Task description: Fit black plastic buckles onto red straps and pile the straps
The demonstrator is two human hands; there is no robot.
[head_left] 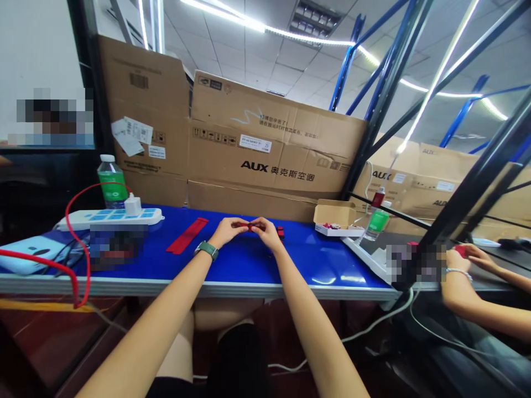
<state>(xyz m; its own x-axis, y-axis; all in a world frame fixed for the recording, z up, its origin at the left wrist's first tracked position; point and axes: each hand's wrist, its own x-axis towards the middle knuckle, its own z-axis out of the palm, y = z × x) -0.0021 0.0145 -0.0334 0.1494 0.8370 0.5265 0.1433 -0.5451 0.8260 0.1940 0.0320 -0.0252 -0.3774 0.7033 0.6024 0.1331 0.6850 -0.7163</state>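
Note:
My left hand point(226, 230) and my right hand point(267, 232) meet above the middle of the blue table point(244, 265). Between their fingertips they pinch a small red piece point(250, 226), mostly covered by the fingers; its kind cannot be made out. A watch with a green band point(206, 250) is on my left wrist. Flat red strips point(187, 236) lie side by side to the left of my left hand. Just right of my right hand is a small red and dark item point(281, 232), partly hidden by that hand.
At the left stand a white power strip point(145, 216), a green-labelled bottle point(112, 182), a light blue phone point(31, 254) and a red cable point(88, 265). An open carton point(336, 218) with small pieces sits at the back right. Beyond a rack post, a co-worker's hands point(468, 257) hold something red.

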